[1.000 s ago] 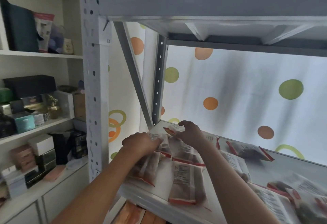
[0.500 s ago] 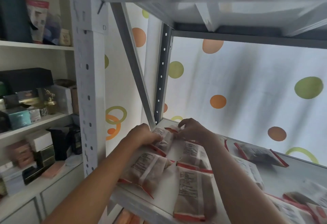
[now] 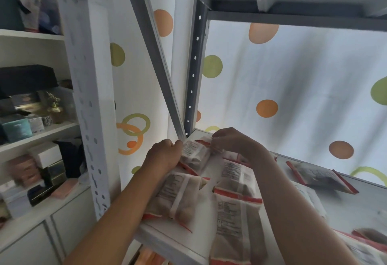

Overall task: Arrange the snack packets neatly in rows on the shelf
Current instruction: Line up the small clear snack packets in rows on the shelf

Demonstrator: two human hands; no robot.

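A dotted curtain (image 3: 293,88) hangs behind the grey shelf (image 3: 167,241) in the lower half of the frame. At centre, the back packet (image 3: 193,153) lies in the shelf's rear left corner; the left hand (image 3: 164,155) curls on its left edge and the right hand (image 3: 234,142) pinches its top right corner. More packets (image 3: 234,218) lie in front, toward the bottom edge.

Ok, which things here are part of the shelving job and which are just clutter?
Job: red-edged clear snack packets; grey metal shelf; left hand and right hand, both on the rear packet.

Clutter: assorted small boxes on the white side shelves; dotted white curtain.
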